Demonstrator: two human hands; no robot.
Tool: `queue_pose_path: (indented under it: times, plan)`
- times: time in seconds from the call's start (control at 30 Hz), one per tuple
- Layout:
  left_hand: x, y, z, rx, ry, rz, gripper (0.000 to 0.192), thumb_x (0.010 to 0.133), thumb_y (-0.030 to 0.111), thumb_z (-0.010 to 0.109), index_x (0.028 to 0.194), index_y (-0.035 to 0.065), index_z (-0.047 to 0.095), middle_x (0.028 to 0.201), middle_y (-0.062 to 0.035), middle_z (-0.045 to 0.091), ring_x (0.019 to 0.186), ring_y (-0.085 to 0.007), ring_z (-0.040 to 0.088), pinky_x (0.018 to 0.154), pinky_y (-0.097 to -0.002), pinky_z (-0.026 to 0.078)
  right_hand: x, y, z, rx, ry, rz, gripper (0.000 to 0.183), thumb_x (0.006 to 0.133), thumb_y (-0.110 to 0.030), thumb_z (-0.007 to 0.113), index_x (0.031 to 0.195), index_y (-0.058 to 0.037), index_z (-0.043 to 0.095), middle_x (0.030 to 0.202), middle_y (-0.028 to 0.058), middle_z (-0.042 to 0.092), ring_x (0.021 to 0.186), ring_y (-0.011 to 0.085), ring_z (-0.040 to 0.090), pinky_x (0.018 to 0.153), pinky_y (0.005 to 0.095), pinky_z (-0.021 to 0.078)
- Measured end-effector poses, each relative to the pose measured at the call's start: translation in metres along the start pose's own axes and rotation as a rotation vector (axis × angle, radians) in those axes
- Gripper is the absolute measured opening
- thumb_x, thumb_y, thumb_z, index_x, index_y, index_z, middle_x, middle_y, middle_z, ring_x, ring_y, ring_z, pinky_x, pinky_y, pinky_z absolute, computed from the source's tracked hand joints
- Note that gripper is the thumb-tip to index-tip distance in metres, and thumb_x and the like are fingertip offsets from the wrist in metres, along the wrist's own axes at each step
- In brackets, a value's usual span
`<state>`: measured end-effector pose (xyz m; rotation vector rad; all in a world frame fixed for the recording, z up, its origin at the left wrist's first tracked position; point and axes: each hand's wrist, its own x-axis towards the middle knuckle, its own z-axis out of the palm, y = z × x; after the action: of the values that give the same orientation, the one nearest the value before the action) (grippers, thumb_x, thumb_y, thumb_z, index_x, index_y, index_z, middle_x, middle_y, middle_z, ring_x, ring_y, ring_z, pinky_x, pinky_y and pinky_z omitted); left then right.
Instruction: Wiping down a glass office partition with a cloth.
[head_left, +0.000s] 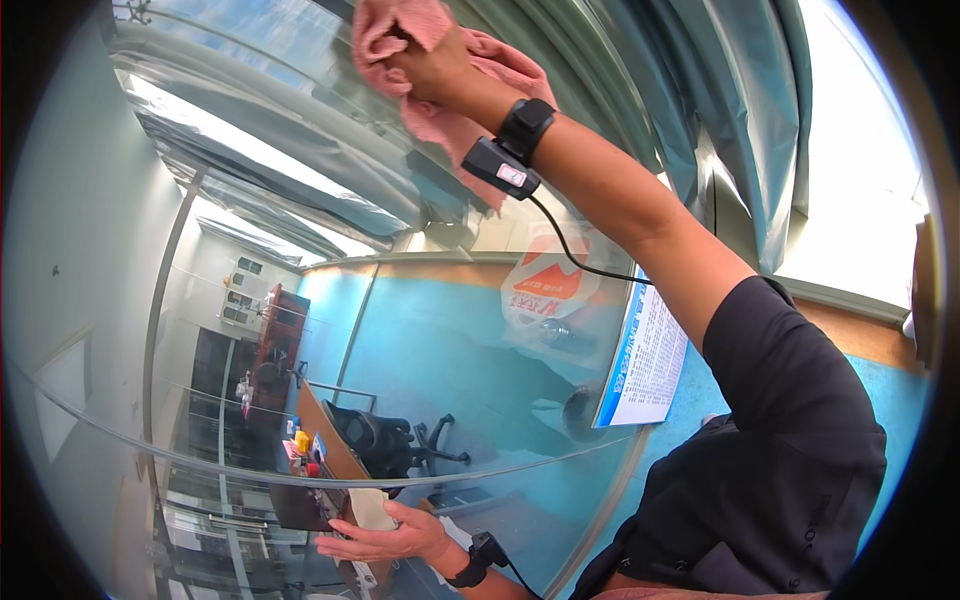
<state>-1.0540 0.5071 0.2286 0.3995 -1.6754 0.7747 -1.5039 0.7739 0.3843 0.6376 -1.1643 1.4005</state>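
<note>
My right hand (435, 71) grips a crumpled pink cloth (375, 45) at the top of the view, its loose end hanging along my forearm. The cloth is over the glass partition (450, 322) beside the grey-green curtain; I cannot tell whether it touches the pane. My left hand (390, 536) is low in the view, empty, with fingers spread and stretched out. It is close to the glass, past a long curved-looking seam (360, 480); contact is unclear. Both wrists wear black straps with a cabled device (502, 169).
Grey-green curtains (735, 112) hang beside my raised arm. A printed board (645, 360) is near my body. Through the glass show a black office chair (375, 442), a cluttered desk (337, 427), a plastic bag (551, 277) with orange print and a blue floor (435, 330).
</note>
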Motion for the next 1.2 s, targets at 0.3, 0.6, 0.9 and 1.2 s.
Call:
queue_pose_path:
  times: [0.3,0.6,0.9,1.2]
  plan:
    - [0.004,0.015,0.001,-0.013,-0.002,-0.002,0.063,0.098,0.044,0.042,0.143,0.0017,0.033,0.15,-0.0242,0.023,0.14,-0.0414,0.021,0.11,-0.0549,0.022,-0.245,0.154,-0.132,-0.62,-0.038,0.363,0.034,0.074,-0.018,0.061,0.106,-0.0078,0.054,0.11,0.0182,0.053,0.097,0.0381,0.055,0.078,0.0491,0.0458]
    - [-0.003,-0.003,-0.008,0.043,-0.028,0.013,0.064,0.097,0.045,0.043,0.143,0.0021,0.032,0.151,-0.0236,0.022,0.14,-0.0409,0.021,0.109,-0.055,0.023,-0.206,-0.043,-0.067,-0.122,-0.237,0.159,0.005,0.063,-0.013,0.058,0.066,-0.0083,0.057,0.061,0.0045,0.056,0.053,0.0186,0.055,0.043,0.0323,0.0386]
    - [0.007,0.016,-0.011,-0.037,0.07,0.008,0.068,0.092,0.044,0.057,0.143,0.0047,0.035,0.151,-0.0227,0.022,0.137,-0.0425,0.025,0.106,-0.0575,0.029,0.014,0.012,-0.02,-0.306,0.092,-0.433,0.03,0.074,-0.024,0.057,0.1,-0.0109,0.062,0.109,0.012,0.06,0.108,0.0392,0.05,0.086,0.0492,0.0404]
    - [0.012,0.02,-0.015,0.028,0.038,0.031,0.067,0.095,0.043,0.051,0.144,0.001,0.032,0.151,-0.0258,0.019,0.137,-0.0453,0.023,0.107,-0.0595,0.026,-0.251,0.104,-0.127,-0.441,-0.301,0.202,0.004,0.071,-0.015,0.06,0.072,-0.0116,0.062,0.073,0.0043,0.063,0.066,0.0204,0.062,0.057,0.0346,0.046]
